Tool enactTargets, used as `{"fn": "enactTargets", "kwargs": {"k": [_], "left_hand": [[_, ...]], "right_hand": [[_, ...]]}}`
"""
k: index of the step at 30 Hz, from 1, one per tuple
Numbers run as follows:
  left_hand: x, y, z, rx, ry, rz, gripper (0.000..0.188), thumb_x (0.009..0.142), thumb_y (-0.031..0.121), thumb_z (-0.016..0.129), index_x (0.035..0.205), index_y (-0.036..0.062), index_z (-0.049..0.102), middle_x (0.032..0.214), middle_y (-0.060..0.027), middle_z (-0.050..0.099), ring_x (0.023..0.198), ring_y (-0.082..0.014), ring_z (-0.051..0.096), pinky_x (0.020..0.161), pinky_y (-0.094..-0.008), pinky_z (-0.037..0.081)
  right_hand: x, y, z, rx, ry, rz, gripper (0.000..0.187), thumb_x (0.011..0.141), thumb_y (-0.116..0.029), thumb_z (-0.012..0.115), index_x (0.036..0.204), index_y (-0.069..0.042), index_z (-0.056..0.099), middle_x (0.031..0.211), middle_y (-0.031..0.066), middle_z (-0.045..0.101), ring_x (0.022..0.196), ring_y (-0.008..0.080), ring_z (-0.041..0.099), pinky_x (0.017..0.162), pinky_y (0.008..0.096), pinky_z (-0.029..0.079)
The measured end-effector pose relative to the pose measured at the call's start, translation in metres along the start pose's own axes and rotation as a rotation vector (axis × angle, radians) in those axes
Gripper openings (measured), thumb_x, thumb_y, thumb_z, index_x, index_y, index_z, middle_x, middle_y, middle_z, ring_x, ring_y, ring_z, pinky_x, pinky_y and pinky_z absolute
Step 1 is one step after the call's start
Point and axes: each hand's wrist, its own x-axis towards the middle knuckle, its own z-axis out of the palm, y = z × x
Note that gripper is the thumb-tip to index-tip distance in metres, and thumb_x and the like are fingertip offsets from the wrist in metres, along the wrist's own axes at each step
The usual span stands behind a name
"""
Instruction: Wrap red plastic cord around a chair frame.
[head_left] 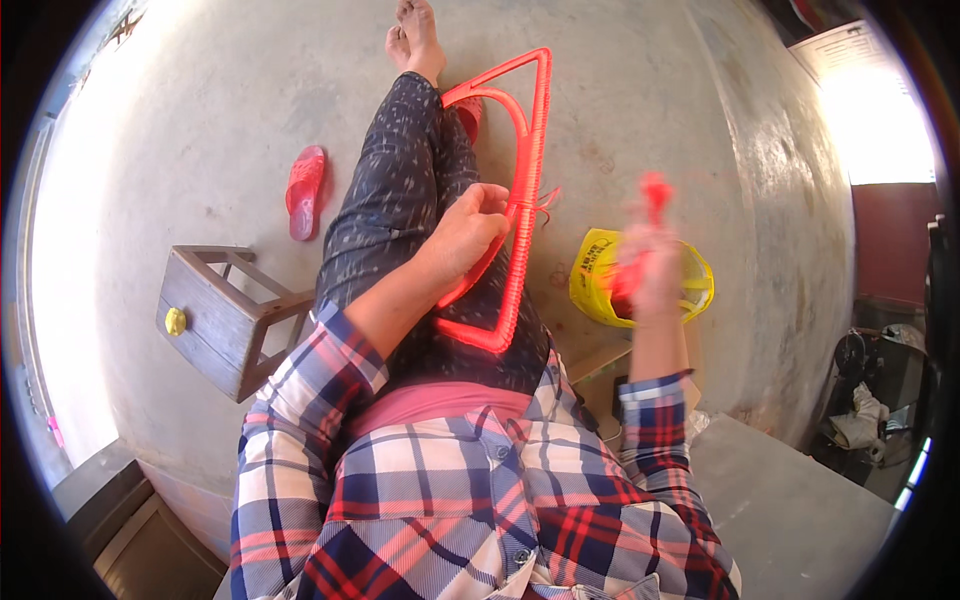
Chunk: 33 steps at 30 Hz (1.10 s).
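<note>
A red frame (pixel 541 120), made of a straight-sided outline with a curved bar inside and wrapped in red strip, rests across my lap and legs. My left hand (pixel 466 238) is closed on its curved bar near the middle, thumb and fingers pinched together. A thin loose red end (pixel 549 200) sticks out from the right side of the frame. Off to the right, my right hand (pixel 652 275) is smeared by motion above a yellow bag (pixel 588 283). A blurred red bundle (pixel 655 195) shows above and beside that hand, apparently gripped in it; its exact kind is unclear.
To the left stands a wooden stool (pixel 215 325) with a small yellow lump (pixel 176 321) on it. One red slipper (pixel 307 195) lies on the concrete floor (pixel 640 90), another (pixel 470 115) by my legs. A grey slab (pixel 780 490) is at the lower right, clutter (pixel 865 415) beyond.
</note>
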Motion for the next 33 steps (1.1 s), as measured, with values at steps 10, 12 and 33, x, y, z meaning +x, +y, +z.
{"fn": "enactTargets", "kwargs": {"k": [10,12,33], "left_hand": [[0.009,-0.009,0.008,-0.339,-0.114,-0.205,0.011,0.096,0.014,0.051,0.088,0.0073,0.056,0.072,-0.0021,0.057,0.056,-0.0122,0.049,0.052,-0.0259,0.04],[0.008,-0.009,0.007,-0.362,-0.109,-0.219,0.012,0.096,0.014,0.051,0.087,0.0078,0.055,0.071,-0.0016,0.056,0.055,-0.0118,0.048,0.052,-0.0255,0.039],[-0.054,0.025,-0.074,-0.742,-0.359,-0.08,0.023,0.077,0.027,0.055,0.073,0.006,0.046,0.055,-0.0034,0.04,0.046,-0.0143,0.035,0.045,-0.0292,0.029]], "right_hand": [[0.016,0.015,0.011,0.113,-0.376,0.15,0.012,0.091,-0.018,0.059,0.085,-0.012,0.05,0.062,-0.0041,0.042,0.05,0.0069,0.04,0.045,0.0227,0.035],[0.018,-0.018,0.004,0.245,-0.194,0.012,0.013,0.089,-0.014,0.057,0.079,-0.011,0.049,0.059,-0.0038,0.04,0.049,0.0068,0.039,0.045,0.0229,0.033],[-0.072,0.026,-0.028,0.114,-0.323,0.198,0.028,0.09,-0.015,0.051,0.112,0.001,0.056,0.071,-0.0045,0.043,0.061,0.0028,0.039,0.056,0.0172,0.031]]}}
